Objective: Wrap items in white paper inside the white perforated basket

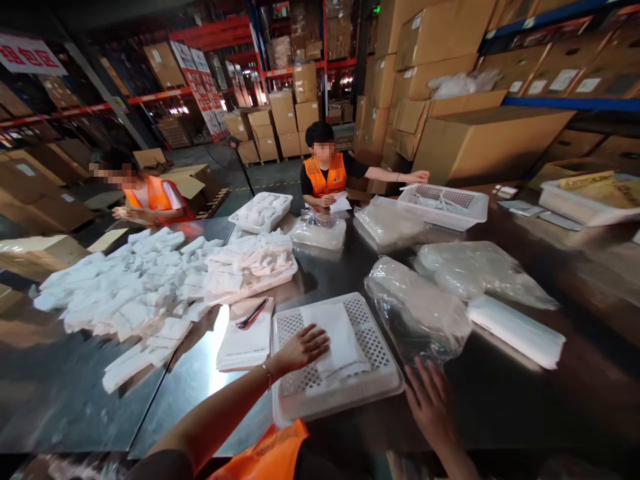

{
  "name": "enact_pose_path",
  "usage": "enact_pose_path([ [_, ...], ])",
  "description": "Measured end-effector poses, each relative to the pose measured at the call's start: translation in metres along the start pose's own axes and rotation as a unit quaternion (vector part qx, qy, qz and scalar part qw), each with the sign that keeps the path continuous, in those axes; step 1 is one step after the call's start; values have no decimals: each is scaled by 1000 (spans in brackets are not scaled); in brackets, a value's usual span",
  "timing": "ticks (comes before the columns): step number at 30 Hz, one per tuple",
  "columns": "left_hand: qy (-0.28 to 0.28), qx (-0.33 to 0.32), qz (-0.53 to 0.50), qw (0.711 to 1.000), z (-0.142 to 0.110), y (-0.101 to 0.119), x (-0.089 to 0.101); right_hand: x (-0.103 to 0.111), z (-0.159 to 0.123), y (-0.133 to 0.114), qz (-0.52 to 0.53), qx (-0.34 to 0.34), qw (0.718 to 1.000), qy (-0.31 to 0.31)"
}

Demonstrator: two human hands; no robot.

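Observation:
My left hand (306,346) rests with fingers stretched on a flat white packet (340,333), which lies on an upturned white perforated plastic basket (360,307). Right of the basket, my right hand (431,397) is open, its fingers spread near the table surface and close to a clear plastic bag (417,307) with pale contents. Left of the basket lies a stack of white packets (245,347), with a red and black cutter or pen (252,314) on top. A large heap of white wrapped packets (130,280) covers the table's left side.
Across the dark table (320,427), a co-worker in an orange vest (327,177) holds white paper and reaches toward a white basket (470,207). Another person (155,197) works at the left. More clear bags (480,267) and a white roll (517,330) lie to the right.

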State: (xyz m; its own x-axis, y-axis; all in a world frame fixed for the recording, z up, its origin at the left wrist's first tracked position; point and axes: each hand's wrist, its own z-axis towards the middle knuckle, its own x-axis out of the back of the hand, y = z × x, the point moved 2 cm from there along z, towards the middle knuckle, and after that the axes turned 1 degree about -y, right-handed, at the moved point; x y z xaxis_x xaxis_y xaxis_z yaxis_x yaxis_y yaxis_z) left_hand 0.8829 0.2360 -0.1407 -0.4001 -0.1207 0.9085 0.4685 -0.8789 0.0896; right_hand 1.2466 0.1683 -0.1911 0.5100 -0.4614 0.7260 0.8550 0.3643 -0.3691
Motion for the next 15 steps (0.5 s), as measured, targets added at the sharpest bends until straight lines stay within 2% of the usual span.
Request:
enact_pose_path([
  [1,14,26,-18,999,3,0,2,-14,26,-8,9,53,997,-49],
  [3,52,97,-73,991,10,-2,11,-34,79,-26,69,114,983,-126],
  [5,91,184,-149,967,14,-5,25,-45,122,-48,168,125,956,-205],
  [6,109,226,-192,949,15,-5,33,-48,138,-60,226,102,937,-245],
  [8,149,300,-278,900,14,-3,48,-52,157,-83,352,2,881,-316],
  [10,189,359,-348,846,12,3,61,-57,164,-103,456,-102,795,-386],
  [11,213,384,-370,819,11,7,65,-59,166,-112,480,-132,761,-417],
  [12,234,405,-385,796,10,10,69,-60,168,-118,479,-147,748,-434],
  [13,251,423,-393,777,9,12,71,-61,172,-121,460,-151,758,-437],
  [15,279,448,-385,757,6,15,74,-61,185,-122,411,-131,807,-403],
])
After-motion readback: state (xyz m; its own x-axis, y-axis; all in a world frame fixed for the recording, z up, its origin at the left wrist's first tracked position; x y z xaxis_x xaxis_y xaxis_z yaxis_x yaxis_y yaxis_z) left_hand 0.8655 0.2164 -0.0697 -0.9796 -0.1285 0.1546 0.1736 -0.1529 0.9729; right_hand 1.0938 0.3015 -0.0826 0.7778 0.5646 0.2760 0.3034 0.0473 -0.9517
